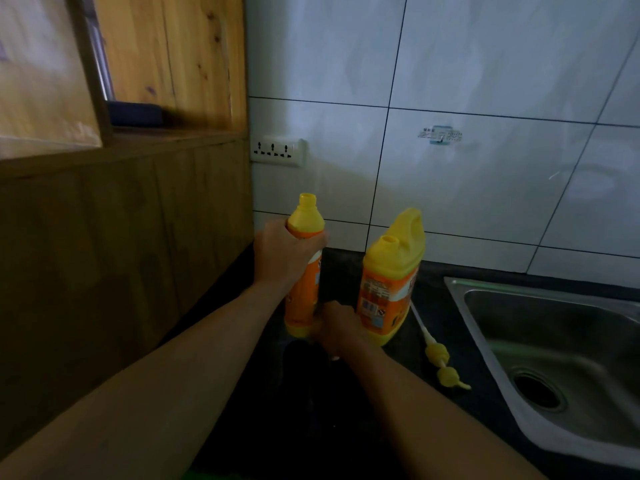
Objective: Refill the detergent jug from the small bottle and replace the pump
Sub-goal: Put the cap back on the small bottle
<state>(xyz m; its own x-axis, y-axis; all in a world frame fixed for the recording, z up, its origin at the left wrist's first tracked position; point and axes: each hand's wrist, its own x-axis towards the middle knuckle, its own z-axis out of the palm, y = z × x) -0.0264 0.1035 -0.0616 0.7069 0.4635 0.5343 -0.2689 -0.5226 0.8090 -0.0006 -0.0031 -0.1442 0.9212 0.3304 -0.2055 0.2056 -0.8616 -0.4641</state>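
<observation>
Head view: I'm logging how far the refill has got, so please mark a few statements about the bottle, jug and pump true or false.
1. The small bottle is upright with no cap on its neck. True.
2. The pump is screwed onto the jug. False: it lies on the counter, between the jug and the sink.
3. The left hand grips the small bottle around its upper body. True.
4. The jug lies on its side. False: it stands upright with its mouth open.
</observation>
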